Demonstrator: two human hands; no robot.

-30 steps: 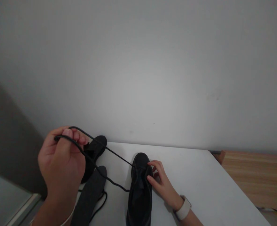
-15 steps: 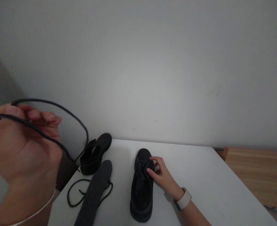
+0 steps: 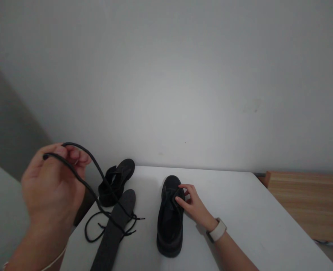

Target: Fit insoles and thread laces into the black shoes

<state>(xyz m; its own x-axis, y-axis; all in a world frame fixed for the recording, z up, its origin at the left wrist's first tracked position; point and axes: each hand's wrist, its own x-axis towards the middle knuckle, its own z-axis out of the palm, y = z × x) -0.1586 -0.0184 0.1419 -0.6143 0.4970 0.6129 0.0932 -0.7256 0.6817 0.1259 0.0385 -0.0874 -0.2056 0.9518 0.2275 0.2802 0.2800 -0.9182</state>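
1. Pinching a black shoelace (image 3: pixel 81 177), the left hand (image 3: pixel 52 190) is lifted above the left edge of the white bench (image 3: pixel 240 210); its fingers (image 3: pixel 70 153) are closed on the lace near one end, and the short tip sticks out just left of them

2. From these fingers the lace makes a small loop upward, then it hangs down to the right and reaches the bench, where it lies across a dark grey insole (image 3: pixel 112 229)

3. Below the left fingers, more black lace lies in loose curls on the bench around the insole; I cannot tell if it is the same lace or a second one

4. The right hand (image 3: pixel 193 207) rests on the bench, with a pale watch (image 3: pixel 217 230) on the wrist

5. Its fingers (image 3: pixel 180 201) are narrow and press on the tongue area of a black shoe (image 3: pixel 169 218), which stands flat with the toe pointing away from the person

6. Another black shoe (image 3: pixel 117 180) stands well to the left of the right fingers, behind the insole, near the far left corner of the bench

7. Far right of the right fingers, a wooden surface (image 3: pixel 307 203) is beside the bench
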